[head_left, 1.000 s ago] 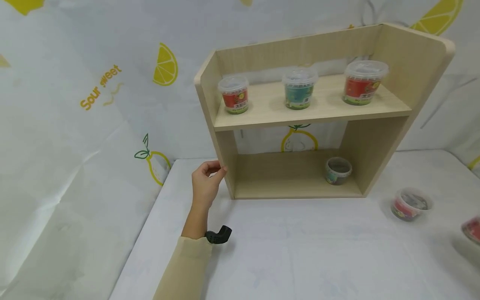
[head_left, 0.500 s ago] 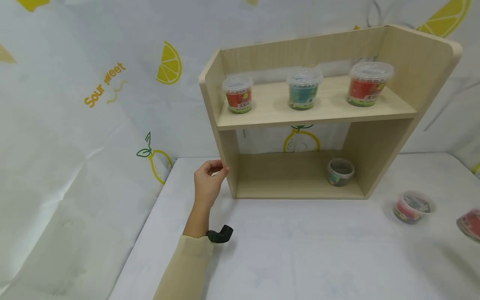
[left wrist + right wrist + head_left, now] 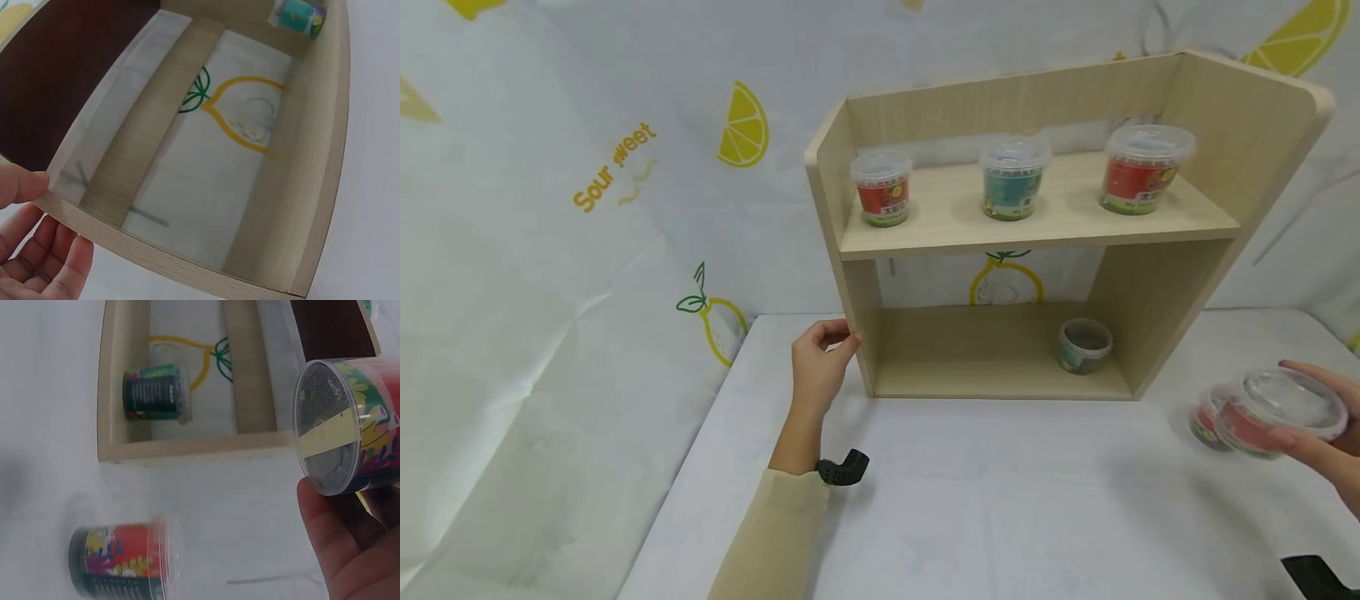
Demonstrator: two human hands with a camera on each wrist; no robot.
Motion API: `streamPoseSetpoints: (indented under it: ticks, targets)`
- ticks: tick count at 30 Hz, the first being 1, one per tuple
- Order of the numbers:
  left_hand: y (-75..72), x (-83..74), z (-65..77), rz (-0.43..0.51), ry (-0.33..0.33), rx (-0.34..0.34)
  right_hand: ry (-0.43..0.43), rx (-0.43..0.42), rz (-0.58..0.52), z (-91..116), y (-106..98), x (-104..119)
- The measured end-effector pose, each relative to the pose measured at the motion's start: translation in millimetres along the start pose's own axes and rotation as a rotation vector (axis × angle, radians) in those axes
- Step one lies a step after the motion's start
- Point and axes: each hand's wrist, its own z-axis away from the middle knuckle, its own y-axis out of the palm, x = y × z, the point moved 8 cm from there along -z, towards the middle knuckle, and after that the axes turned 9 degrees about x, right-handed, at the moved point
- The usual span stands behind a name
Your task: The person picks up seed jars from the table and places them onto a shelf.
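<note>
At the left side panel (image 3: 863, 354) of a pale wooden shelf (image 3: 925, 246), my left hand (image 3: 818, 371) pinches the panel's front edge between thumb and fingers. The left wrist view shows the thumb (image 3: 24, 184) on the inner side and the fingers outside. Off to the right, my right hand (image 3: 1333, 454) grips a clear-lidded plastic cup (image 3: 1292, 400) with a red label. This cup is tilted, its clear base (image 3: 328, 425) facing the right wrist camera. A second red-labelled cup (image 3: 1204, 421) stands on the table, partly hidden behind the held one in the head view.
On the upper board stand a small red cup (image 3: 883, 196), a teal cup (image 3: 1012, 187) and a larger red cup (image 3: 1142, 179), all lidded. A teal cup (image 3: 1082, 346) sits at the lower right. The white-covered table (image 3: 970, 492) extends in front; a lemon-printed sheet (image 3: 647, 333) hangs behind.
The right hand has come into the head view from the right, bringing the red cup leftward to overlap the cup on the table. My left hand keeps its hold on the panel.
</note>
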Motion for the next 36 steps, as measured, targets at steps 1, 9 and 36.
streamPoseSetpoints:
  ticks: [1,9,36]
  targets:
    - [0.0,-0.7,0.2,-0.002,0.003,-0.002,-0.011,0.027,-0.05,-2.3,5.7,7.9]
    - [0.0,-2.6,0.3,-0.008,0.021,-0.007,0.056,0.151,-0.07,-21.8,41.6,36.1]
    - [-0.3,0.1,0.5,0.016,0.009,-0.003,-0.083,0.278,-0.375,-96.2,159.2,90.1]
